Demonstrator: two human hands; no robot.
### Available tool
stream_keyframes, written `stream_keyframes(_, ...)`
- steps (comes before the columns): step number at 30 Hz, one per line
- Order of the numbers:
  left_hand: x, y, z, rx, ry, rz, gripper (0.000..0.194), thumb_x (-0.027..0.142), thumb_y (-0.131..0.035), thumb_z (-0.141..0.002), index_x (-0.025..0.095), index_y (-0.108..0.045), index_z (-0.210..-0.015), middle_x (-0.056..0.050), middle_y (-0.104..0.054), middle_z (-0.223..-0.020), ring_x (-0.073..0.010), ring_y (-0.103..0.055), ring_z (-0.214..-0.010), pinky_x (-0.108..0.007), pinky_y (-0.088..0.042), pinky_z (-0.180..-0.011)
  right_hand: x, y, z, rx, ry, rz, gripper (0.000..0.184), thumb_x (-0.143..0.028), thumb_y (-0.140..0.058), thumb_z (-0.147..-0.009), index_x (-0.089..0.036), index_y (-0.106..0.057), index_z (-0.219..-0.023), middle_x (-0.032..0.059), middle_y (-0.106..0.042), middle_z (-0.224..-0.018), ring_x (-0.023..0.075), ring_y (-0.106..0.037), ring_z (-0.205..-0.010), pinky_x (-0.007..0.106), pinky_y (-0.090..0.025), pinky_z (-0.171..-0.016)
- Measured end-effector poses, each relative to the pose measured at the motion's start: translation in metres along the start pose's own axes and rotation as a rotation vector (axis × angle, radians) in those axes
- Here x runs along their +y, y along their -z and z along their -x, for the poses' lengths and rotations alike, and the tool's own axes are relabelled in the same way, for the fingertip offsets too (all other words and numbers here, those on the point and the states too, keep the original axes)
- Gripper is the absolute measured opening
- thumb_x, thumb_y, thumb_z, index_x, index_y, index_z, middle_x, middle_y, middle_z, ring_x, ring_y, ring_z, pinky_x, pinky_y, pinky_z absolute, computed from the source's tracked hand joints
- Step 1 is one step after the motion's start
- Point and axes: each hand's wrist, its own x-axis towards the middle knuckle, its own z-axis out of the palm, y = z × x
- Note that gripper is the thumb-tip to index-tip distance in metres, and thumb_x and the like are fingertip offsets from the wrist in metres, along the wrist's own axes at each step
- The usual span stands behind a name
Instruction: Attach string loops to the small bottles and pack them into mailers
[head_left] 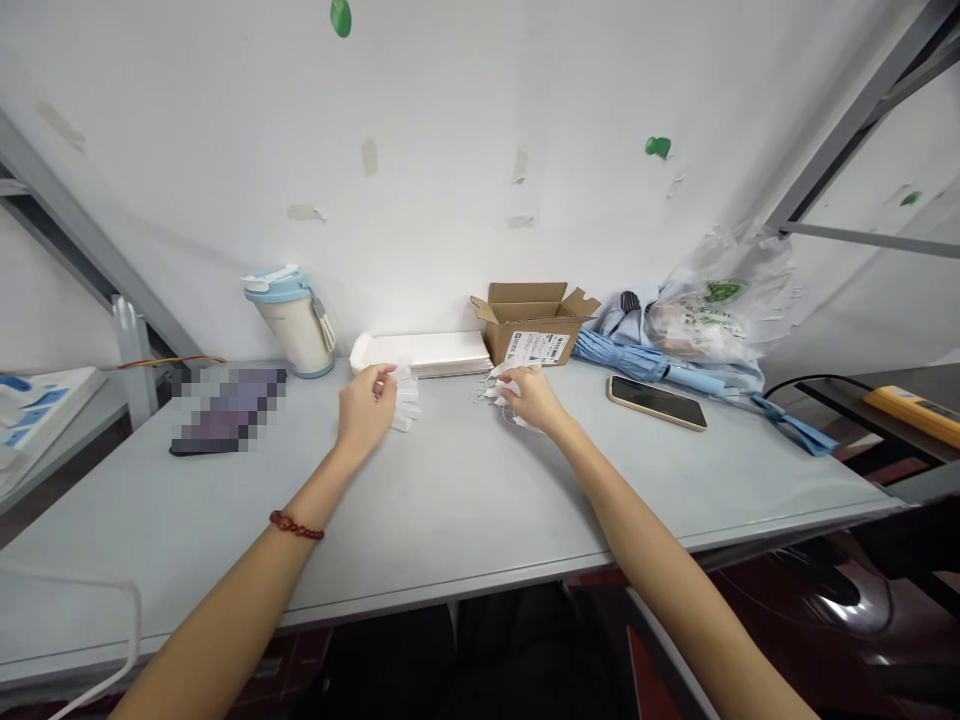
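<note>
My left hand is closed, thumb and fingertips drawn together at the left side of a small pile of translucent white strips. What its fingertips hold, if anything, is too small to make out. On the other side, my right hand pinches down into a loose heap of small white pieces with thin, thread-like or hook-like bits. One pale piece shows by its fingertips, but its kind is unclear. Behind both hands lies a stack of flat white sheets or sleeves.
An open cardboard box stands against the wall. A cream tumbler with blue lid and a blurred dark item are left. A phone, a folded blue umbrella and a plastic bag are right. The grey table ends near me.
</note>
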Motion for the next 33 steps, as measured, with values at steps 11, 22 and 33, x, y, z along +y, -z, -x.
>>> stream_keyframes(11, 0.005, -0.012, 0.014, -0.115, -0.191, -0.045, 0.029, 0.025, -0.043, -0.082, 0.015, -0.063, -0.101, -0.005, -0.066, -0.083, -0.015, -0.056, -0.063, -0.028, -0.046, -0.063, -0.011, -0.002, 0.005, -0.145, -0.056, 0.105, 0.035, -0.017, -0.057, -0.083, -0.016, -0.058, -0.118, 0.0141, -0.059, -0.117, 0.0293, -0.049, -0.11, 0.037, -0.038, -0.085)
stream_keyframes(22, 0.005, -0.013, 0.014, -0.13, -0.227, -0.04, 0.029, 0.024, -0.043, -0.082, 0.015, -0.064, -0.1, -0.005, -0.066, -0.082, -0.0149, -0.055, -0.061, -0.028, -0.045, -0.063, -0.001, -0.013, 0.003, -0.065, 0.048, -0.121, 0.03, -0.014, -0.059, -0.079, -0.021, -0.065, -0.108, 0.0088, -0.059, -0.102, 0.0217, -0.057, -0.092, 0.034, -0.042, -0.082)
stream_keyframes(33, 0.003, -0.016, 0.015, -0.131, -0.265, -0.041, 0.027, 0.025, -0.043, -0.083, 0.015, -0.064, -0.097, -0.006, -0.068, -0.086, -0.0146, -0.055, -0.062, -0.028, -0.045, -0.063, 0.003, -0.018, -0.003, 0.077, 0.103, -0.27, 0.026, -0.009, -0.052, -0.08, -0.017, -0.07, -0.096, 0.0106, -0.063, -0.099, 0.0215, -0.06, -0.09, 0.036, -0.045, -0.084)
